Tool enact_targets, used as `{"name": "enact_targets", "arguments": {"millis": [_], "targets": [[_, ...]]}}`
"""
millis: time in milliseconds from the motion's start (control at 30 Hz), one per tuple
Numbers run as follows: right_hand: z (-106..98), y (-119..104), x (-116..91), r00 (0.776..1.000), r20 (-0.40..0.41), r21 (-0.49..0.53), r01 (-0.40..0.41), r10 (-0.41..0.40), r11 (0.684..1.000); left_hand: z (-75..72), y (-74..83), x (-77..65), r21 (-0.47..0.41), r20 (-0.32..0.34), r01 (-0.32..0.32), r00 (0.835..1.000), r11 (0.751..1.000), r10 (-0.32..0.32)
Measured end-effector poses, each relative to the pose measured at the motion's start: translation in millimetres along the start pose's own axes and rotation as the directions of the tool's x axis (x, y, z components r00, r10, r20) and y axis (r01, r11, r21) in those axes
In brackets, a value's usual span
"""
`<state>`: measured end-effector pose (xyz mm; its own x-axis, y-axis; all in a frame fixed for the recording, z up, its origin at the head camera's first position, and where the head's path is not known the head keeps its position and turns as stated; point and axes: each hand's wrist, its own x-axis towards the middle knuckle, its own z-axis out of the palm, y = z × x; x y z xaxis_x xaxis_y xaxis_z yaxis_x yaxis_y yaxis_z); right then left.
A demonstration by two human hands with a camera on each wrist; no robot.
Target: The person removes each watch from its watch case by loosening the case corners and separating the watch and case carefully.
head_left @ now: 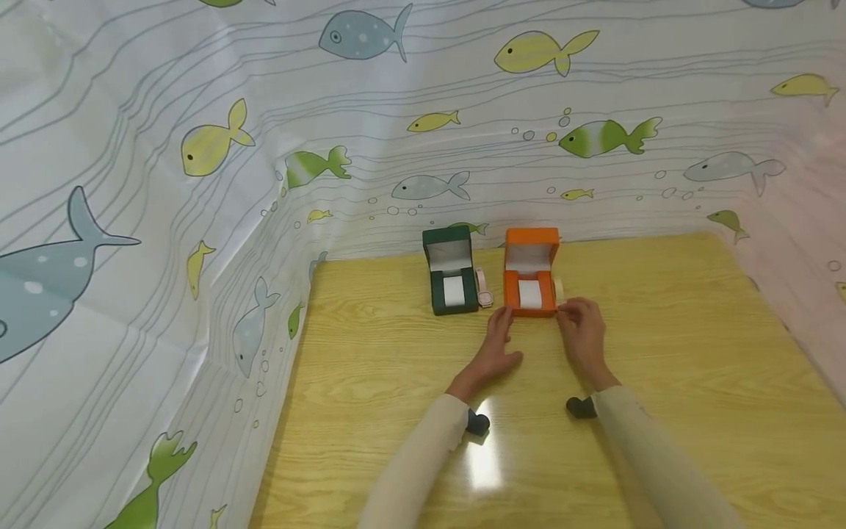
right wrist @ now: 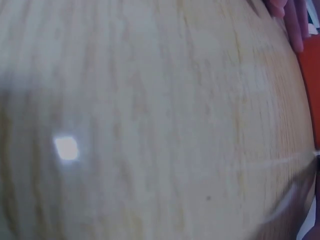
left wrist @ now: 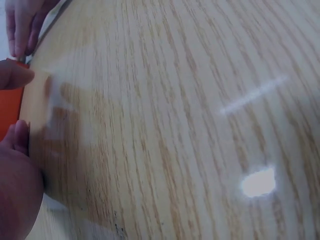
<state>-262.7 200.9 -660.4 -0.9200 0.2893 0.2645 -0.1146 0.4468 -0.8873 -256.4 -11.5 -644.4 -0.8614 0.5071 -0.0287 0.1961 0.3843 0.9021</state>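
An orange watch box (head_left: 531,307) stands with its lid raised and a white cushion (head_left: 529,294) inside. My left hand (head_left: 492,353) has its fingertips at the front left corner of this box, thumb held apart. At the opposite front corner, my right hand (head_left: 584,330) pinches the near end of a pale yellow watch (head_left: 559,289) lying along the box's right side; the fingers partly hide it. The left wrist view shows the right fingertips bunched beside the orange box (left wrist: 10,107).
A dark green watch box (head_left: 454,305), also open with a white cushion, stands to the left. Between the boxes lies a pink watch (head_left: 484,294). The wood-grain table (head_left: 370,382) meets a fish-patterned cloth (head_left: 370,132) at the back and sides.
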Motion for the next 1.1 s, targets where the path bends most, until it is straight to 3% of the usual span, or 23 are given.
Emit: {"name": "enact_targets", "arguments": {"millis": [167, 400, 667, 900, 1100], "targets": [[0.9, 2.0, 2.6, 1.0, 0.002, 0.025, -0.016, 0.016, 1.0, 2.7, -0.3, 2.9, 0.007, 0.007, 0.003, 1.0, 1.0, -0.003], [1.4, 1.9, 3.7, 0.998, 0.051, -0.019, -0.026, 0.027, 0.999, 6.2, 1.1, 5.8, 0.178, -0.005, 0.017, 1.0, 0.984, -0.016], [1.4, -2.2, 4.1, 0.995, 0.093, -0.1, 0.049, -0.039, 0.994, 5.9, 6.7, 2.6, 0.157, -0.001, 0.079, 0.997, 0.984, -0.08], [-0.9, -6.9, 6.8, 0.982, 0.184, -0.285, 0.101, -0.049, 0.953, 6.3, 4.3, 3.9, 0.149, -0.005, 0.076, 0.997, 0.986, -0.076], [-6.0, -5.1, 2.4, 0.976, 0.202, -0.276, 0.141, -0.086, 0.951, 8.7, 3.5, 3.3, 0.151, -0.013, 0.062, 0.998, 0.987, -0.06]]}}
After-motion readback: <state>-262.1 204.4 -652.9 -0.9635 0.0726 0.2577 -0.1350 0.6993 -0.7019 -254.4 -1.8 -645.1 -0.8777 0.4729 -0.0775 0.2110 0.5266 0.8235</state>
